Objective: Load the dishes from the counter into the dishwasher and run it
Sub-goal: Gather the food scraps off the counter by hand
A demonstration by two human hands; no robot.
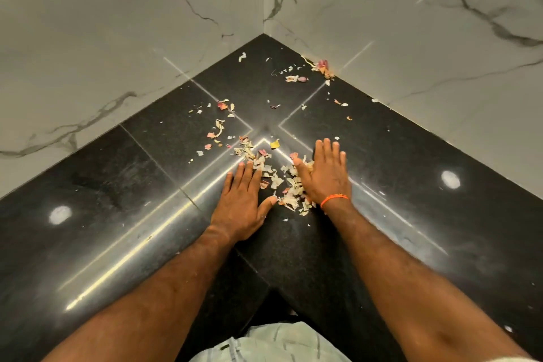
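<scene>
No legible text, label, brand, number or sign appears on any surface in the head view; nothing can be read.

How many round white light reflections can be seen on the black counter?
2. One reflection is on the left part of the counter, left of the left hand. The other reflection is on the right part, right of the right hand. None seems hidden.

Overhead lights glare as streaks and two spots on the glossy counter [411,185]; wide-angle edges bow.
</scene>
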